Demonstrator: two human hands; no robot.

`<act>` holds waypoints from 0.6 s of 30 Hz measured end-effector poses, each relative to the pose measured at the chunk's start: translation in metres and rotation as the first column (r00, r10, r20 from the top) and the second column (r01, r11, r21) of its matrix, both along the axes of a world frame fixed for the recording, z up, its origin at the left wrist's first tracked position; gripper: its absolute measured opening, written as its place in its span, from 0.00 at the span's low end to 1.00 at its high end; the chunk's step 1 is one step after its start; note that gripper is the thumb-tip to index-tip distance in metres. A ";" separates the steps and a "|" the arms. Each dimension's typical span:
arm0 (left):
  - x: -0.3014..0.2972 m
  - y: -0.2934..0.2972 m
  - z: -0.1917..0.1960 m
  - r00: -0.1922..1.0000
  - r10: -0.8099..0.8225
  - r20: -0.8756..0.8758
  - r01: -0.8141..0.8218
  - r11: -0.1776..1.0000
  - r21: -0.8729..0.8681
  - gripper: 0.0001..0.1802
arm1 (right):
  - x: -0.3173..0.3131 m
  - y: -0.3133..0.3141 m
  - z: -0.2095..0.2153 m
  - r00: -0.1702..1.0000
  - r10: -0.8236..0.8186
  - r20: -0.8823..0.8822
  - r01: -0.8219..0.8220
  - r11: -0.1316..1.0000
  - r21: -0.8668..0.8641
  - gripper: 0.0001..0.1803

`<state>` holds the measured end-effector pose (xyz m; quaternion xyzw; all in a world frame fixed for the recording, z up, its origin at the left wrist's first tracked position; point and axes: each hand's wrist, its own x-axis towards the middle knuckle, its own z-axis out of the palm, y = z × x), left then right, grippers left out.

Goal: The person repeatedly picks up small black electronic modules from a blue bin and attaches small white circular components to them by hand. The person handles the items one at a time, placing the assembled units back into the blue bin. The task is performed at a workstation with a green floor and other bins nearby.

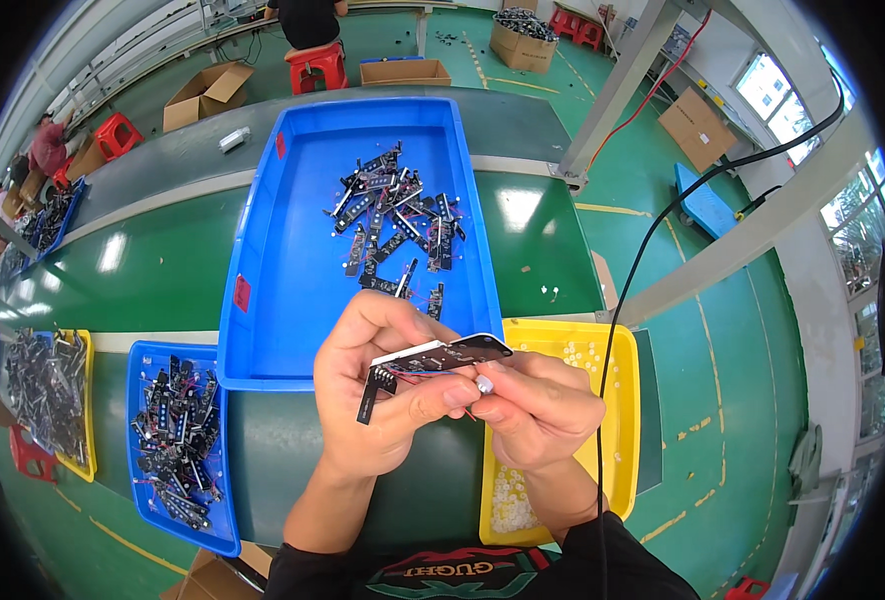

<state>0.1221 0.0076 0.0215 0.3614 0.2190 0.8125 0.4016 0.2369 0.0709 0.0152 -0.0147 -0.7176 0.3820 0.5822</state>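
Observation:
A black circuit board (463,352) with a white edge is held up over the near end of the work table. My left hand (373,390) is closed round its left part, thumb below and fingers behind. A short black board piece with pins (371,392) hangs off that end. In the fingertips of my right hand (538,405) is pinched a small white round part (484,383), close under the board's right end. Thin red wire shows beneath. Whether the white part touches the board I cannot tell.
A large blue tray (293,200) holds a pile of circuit boards (398,215). A smaller blue tray (225,470) with more boards stands left; a yellow tray (623,400) with small white parts lies right. A black cable (653,240) hangs at right.

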 end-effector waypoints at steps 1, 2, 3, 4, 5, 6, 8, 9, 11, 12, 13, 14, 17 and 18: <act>0.000 0.000 0.000 1.000 0.006 -0.001 -0.006 1.000 0.004 0.20 | -0.001 0.000 -0.002 1.000 -0.003 -0.003 0.003 1.000 0.016 0.16; -0.001 -0.001 0.000 1.000 0.015 -0.013 -0.015 1.000 -0.011 0.20 | 0.000 0.001 -0.004 1.000 -0.008 0.001 0.008 1.000 0.029 0.17; -0.001 -0.001 0.000 0.999 0.023 -0.024 -0.024 0.999 -0.025 0.20 | 0.000 0.002 -0.006 1.000 -0.014 0.005 0.013 0.999 0.042 0.18; -0.001 -0.001 0.001 0.999 0.031 -0.035 -0.032 0.999 -0.038 0.20 | 0.001 0.003 -0.006 1.000 -0.020 0.010 0.020 0.998 0.057 0.18; -0.002 -0.001 0.000 0.999 0.020 -0.033 -0.022 0.999 -0.045 0.20 | 0.000 0.003 -0.005 0.999 -0.033 0.018 0.032 0.997 0.077 0.19; -0.002 -0.002 0.000 0.999 0.010 -0.031 -0.011 0.999 -0.051 0.19 | 0.000 0.003 -0.004 0.999 -0.047 0.027 0.044 0.994 0.097 0.19; -0.002 -0.001 -0.002 0.999 0.013 -0.037 -0.015 0.999 -0.052 0.19 | 0.001 0.002 -0.003 0.993 -0.091 0.068 0.081 0.987 0.137 0.18; -0.001 -0.001 -0.004 0.999 0.026 -0.043 -0.028 0.998 -0.049 0.19 | 0.004 -0.001 -0.004 0.987 -0.124 0.103 0.107 0.982 0.156 0.16; 0.000 0.000 -0.005 0.998 0.044 -0.038 -0.046 0.998 -0.045 0.19 | 0.005 -0.001 -0.002 0.971 -0.197 0.137 0.166 0.964 0.207 0.15; 0.000 0.001 -0.005 0.998 0.054 -0.024 -0.055 0.997 -0.047 0.19 | 0.004 -0.001 0.000 0.963 -0.232 0.139 0.195 0.952 0.236 0.16; 0.000 0.002 -0.006 0.998 0.064 -0.011 -0.064 0.997 -0.052 0.19 | 0.004 -0.001 0.001 0.954 -0.266 0.138 0.224 0.938 0.263 0.17; 0.000 0.003 -0.006 0.998 0.066 -0.012 -0.067 0.993 -0.094 0.18 | 0.005 0.001 0.003 0.921 -0.349 0.175 0.274 0.897 0.348 0.18; -0.005 0.004 -0.004 0.997 0.069 -0.022 -0.072 0.981 -0.182 0.18 | 0.011 0.009 0.007 0.845 -0.497 0.195 0.342 0.785 0.517 0.19; -0.008 0.004 -0.004 0.997 0.072 -0.027 -0.076 0.980 -0.185 0.18 | 0.009 0.015 0.001 0.863 -0.477 0.168 0.334 0.786 0.520 0.18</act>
